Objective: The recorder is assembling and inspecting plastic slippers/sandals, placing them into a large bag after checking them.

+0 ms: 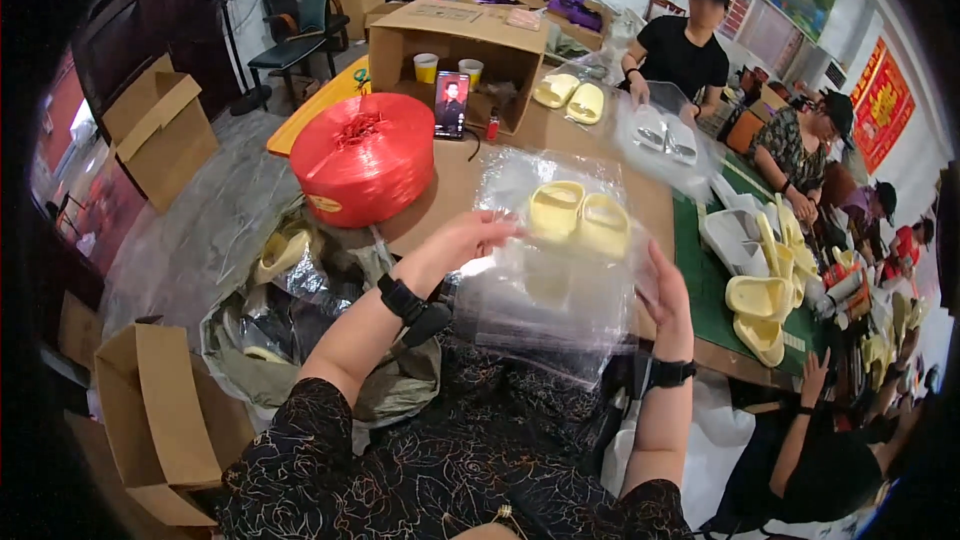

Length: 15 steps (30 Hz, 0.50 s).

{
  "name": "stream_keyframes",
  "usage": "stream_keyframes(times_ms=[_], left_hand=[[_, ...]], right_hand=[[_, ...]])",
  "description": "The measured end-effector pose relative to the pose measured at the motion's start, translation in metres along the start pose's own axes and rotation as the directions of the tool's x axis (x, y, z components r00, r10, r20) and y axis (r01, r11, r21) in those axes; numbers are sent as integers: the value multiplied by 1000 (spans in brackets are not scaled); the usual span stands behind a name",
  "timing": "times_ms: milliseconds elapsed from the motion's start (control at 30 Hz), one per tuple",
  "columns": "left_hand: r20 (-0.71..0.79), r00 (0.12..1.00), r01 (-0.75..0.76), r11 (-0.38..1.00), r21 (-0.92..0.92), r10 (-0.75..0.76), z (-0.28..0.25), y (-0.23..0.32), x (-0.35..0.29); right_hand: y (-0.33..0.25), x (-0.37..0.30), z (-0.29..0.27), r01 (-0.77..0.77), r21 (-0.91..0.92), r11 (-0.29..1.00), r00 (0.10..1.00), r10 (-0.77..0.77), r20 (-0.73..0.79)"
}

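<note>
Yellow slippers: The pair of pale yellow, thick-soled moulded slippers point(570, 220) is over the near edge part of the brown-topped table point(645, 180), between the two hands; whether it rests or is lifted, I cannot tell.
Clear bag: A thin, shiny transparent plastic bag point(565, 265) seems to cover the pair; it is wrinkled and reflects the light.
Handling: I judge the slippers light, a little soft and not fragile, while the bag is probably slippery and easy to crease. A good place to take hold would be both outer sides of the pair, through the plastic.
Left hand: The left hand point(483, 235) has its fingers gathered at the bag's left edge, and its grip appears to pinch the plastic.
Right hand: The right hand point(668, 285) is upright at the bag's right side; it is blurred, so I cannot tell if its grip is closed.
Near edge: A flat stack of clear plastic sheets point(530, 325) reaches past the table's near edge.
Red roll: Toward the table's left edge lies a big, round, glossy red roll of plastic twine point(365, 165).
Green mat: Toward the table's right edge, loose pale yellow slippers point(760, 300) lie on a flat green mat point(690, 260).
</note>
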State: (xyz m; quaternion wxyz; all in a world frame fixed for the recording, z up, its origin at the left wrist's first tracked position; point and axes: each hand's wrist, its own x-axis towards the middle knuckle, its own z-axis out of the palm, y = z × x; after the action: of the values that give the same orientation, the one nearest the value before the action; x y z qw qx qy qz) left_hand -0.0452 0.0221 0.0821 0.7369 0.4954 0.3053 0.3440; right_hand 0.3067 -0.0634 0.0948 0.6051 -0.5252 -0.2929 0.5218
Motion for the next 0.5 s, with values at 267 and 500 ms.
stream_keyframes(times_ms=[267,500], left_hand=[[54,939,341,940,0,-340,-26,-58,-30],[-49,966,248,856,453,-254,-22,-42,-31]], right_hand=[[33,-33,-25,-352,-176,920,839,393,377],[37,-26,-30,-105,-639,762,901,345,263]])
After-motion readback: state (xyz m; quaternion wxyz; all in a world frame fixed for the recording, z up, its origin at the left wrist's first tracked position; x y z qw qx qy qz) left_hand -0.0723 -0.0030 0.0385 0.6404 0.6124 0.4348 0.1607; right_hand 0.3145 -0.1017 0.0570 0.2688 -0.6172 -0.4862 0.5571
